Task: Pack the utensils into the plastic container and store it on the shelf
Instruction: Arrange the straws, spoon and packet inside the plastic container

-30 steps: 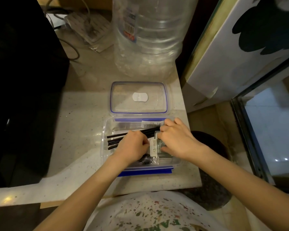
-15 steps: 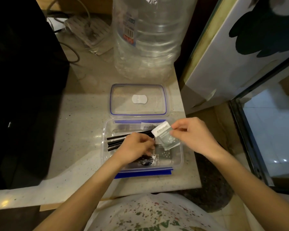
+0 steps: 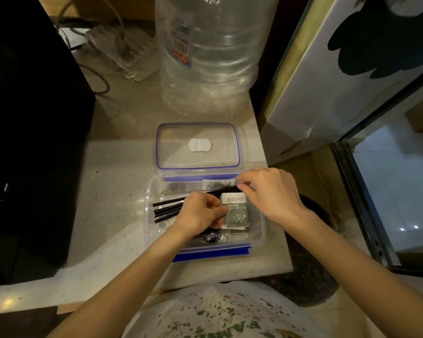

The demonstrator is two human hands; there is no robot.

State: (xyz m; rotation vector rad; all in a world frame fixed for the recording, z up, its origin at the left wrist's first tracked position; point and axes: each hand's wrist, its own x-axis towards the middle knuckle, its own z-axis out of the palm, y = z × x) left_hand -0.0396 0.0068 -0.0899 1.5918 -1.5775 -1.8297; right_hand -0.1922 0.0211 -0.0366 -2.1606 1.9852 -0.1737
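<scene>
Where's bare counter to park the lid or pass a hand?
Free: the counter strip between the black appliance and the container, and the near edge below it. Crowded: the back, with water jug, power strip and lid.

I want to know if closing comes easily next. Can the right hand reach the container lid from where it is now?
Probably yes. The right hand hovers over the far edge of the open plastic container, and the container lid lies flat on the counter just beyond, with nothing on it or between them.
</scene>
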